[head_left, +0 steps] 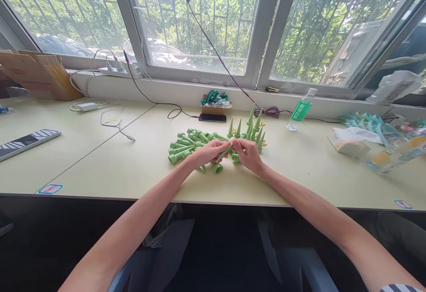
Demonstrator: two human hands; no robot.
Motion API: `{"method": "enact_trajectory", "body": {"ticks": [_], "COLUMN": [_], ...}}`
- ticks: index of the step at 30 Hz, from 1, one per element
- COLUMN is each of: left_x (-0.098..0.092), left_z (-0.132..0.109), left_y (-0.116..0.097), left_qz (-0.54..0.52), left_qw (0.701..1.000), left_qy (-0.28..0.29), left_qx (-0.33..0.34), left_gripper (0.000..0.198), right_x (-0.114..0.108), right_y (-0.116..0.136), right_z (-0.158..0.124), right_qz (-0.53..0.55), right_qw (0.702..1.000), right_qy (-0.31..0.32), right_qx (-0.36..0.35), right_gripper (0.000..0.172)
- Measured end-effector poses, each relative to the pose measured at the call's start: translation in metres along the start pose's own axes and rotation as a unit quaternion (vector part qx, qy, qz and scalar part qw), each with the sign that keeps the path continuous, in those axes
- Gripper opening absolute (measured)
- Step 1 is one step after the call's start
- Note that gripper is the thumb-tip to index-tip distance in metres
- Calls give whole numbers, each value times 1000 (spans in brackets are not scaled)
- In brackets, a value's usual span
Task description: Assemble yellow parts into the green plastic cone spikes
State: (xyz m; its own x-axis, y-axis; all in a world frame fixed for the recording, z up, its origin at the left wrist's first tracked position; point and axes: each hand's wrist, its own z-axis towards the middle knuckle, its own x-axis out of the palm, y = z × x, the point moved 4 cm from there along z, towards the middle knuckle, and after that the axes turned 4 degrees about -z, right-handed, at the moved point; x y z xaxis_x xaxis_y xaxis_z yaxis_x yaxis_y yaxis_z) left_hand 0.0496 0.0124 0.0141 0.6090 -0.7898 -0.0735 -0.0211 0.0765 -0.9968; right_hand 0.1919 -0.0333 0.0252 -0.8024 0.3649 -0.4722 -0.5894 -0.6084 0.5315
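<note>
My left hand (pixel 213 151) is closed around a green plastic watering spike (pixel 222 154), held low over the table. Against it, my right hand (pixel 248 153) pinches what looks like a small yellow piece (pixel 231 143); the fingers hide most of it. On the left lies a pile of similar green spikes (pixel 181 146), their wide threaded ends mostly toward me. Several more spikes (pixel 253 128) stand points up behind my right hand, with small yellow pieces sticking out of their sides. A threaded green end (pixel 218 168) rests just below my left hand.
Behind the spikes are a black phone (pixel 212 117) and a small box (pixel 216 104) with green wrapping. A bottle (pixel 301 109) and tissue pack (pixel 354 141) stand to the right. Cables (pixel 116 125) and a flat device (pixel 28 142) lie left. The table's front edge (pixel 233 203) is near me.
</note>
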Motion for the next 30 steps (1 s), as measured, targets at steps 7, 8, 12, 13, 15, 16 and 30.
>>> {"method": "enact_trajectory", "body": {"ticks": [7, 8, 12, 13, 15, 16, 30], "left_x": [2, 2, 1, 1, 1, 0, -1], "left_z": [-2, -2, -2, -2, -2, -2, -2], "left_y": [-4, -5, -4, -3, -2, -2, -1], "left_qz": [-35, -41, -54, -57, -62, -65, -66], "left_qw": [999, 999, 998, 998, 998, 997, 998], "left_qy": [12, 14, 21, 24, 28, 30, 19], "left_qx": [8, 7, 2, 1, 1, 1, -5], "left_gripper": [49, 48, 45, 45, 43, 43, 47], "right_x": [1, 1, 1, 1, 2, 2, 3], "right_y": [-2, -2, 0, 0, 0, 0, -4], "right_z": [-1, -1, -1, -1, -1, -2, -3], "right_qz": [-12, -14, -21, -22, -22, -23, -29], "right_qw": [1000, 1000, 999, 999, 999, 999, 999], "right_qy": [16, 17, 22, 23, 24, 24, 21], "right_qx": [-7, -8, -14, -14, -15, -17, -27], "right_gripper": [50, 50, 51, 51, 51, 51, 51]}}
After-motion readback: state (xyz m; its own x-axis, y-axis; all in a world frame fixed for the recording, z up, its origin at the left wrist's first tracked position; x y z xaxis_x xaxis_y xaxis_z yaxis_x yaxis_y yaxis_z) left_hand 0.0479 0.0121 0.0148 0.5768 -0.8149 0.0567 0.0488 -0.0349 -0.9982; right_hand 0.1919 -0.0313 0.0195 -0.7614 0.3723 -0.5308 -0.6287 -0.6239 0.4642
